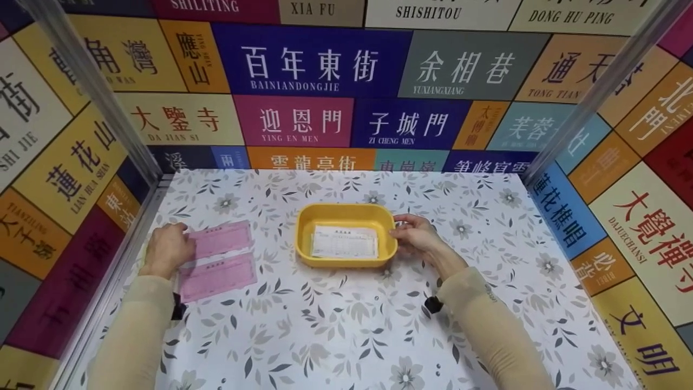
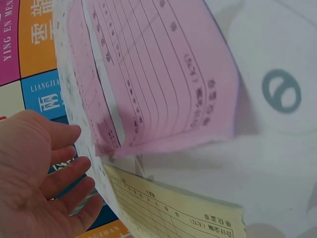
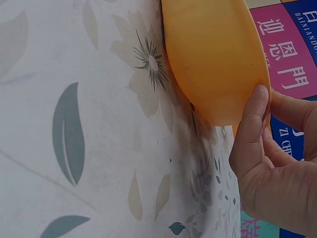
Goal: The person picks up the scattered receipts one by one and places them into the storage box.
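A yellow plastic basin point(image 1: 346, 262) stands mid-table with white printed slips point(image 1: 345, 244) lying inside it. My right hand point(image 1: 421, 237) pinches the basin's right rim, the thumb on the outer wall in the right wrist view. On the left, two pink printed slips point(image 1: 219, 277) lie one in front of the other. My left hand point(image 1: 168, 248) is beside their left ends. Its fingers point(image 2: 69, 177) are loosely bent with nothing between them in the left wrist view. There, a pale yellow printed slip point(image 2: 173, 204) lies beside the pink ones; in the head view it is mostly hidden.
The table point(image 1: 325, 336) has a white cover printed with leaves and flowers. Panels with coloured place-name blocks point(image 1: 308, 59) rise at the back and both sides. Metal corner posts point(image 1: 100, 86) stand at the back left and back right.
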The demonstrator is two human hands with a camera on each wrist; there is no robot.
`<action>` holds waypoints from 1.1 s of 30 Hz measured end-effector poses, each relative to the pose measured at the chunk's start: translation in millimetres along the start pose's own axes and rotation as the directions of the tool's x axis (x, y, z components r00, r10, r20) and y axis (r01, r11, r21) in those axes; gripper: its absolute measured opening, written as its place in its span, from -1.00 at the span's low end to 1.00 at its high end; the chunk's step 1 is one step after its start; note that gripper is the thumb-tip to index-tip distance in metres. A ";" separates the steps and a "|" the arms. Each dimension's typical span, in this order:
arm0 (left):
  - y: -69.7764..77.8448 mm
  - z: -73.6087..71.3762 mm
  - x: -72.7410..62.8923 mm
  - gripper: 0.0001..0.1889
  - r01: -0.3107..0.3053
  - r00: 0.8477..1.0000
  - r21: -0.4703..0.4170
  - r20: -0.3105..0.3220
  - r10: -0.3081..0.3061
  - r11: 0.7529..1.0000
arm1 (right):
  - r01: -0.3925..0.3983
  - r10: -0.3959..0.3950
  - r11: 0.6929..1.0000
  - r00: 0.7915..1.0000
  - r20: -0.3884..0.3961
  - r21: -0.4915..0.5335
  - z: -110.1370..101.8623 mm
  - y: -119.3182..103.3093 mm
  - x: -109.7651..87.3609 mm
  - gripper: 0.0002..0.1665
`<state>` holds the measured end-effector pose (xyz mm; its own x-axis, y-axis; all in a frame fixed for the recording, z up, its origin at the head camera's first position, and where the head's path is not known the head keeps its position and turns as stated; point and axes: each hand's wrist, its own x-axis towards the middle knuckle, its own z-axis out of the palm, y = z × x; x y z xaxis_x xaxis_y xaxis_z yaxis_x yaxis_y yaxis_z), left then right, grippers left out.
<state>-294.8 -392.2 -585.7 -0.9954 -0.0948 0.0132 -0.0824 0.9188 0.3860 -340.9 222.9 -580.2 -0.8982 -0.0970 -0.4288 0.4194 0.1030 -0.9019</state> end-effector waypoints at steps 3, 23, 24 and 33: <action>-4.8 0.5 0.1 -0.42 0.002 1.000 -0.003 0.011 -0.002 1.000 | -0.005 0.005 1.000 1.000 0.008 0.004 -0.6 -0.3 -0.4 -0.32; -18.0 8.2 5.0 -0.38 0.092 0.995 -0.064 0.039 -0.090 0.994 | 0.033 -0.033 0.999 0.999 0.011 0.004 2.0 -0.5 -0.9 -0.35; -18.2 8.3 4.8 -0.39 0.093 0.995 -0.070 0.035 -0.091 0.993 | 0.035 -0.035 0.999 0.999 0.014 0.003 2.1 -0.4 -1.0 -0.34; -14.5 8.7 4.0 -0.44 0.111 0.994 -0.095 0.021 -0.110 0.989 | 0.019 -0.019 1.000 1.000 0.018 -0.004 1.8 0.2 -0.8 -0.33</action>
<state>-298.0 -402.6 -599.3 -0.9812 -0.1870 -0.0485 -0.1876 0.8621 0.4707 -339.8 221.2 -580.2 -0.9035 -0.1166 -0.4125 0.4017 0.1053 -0.9097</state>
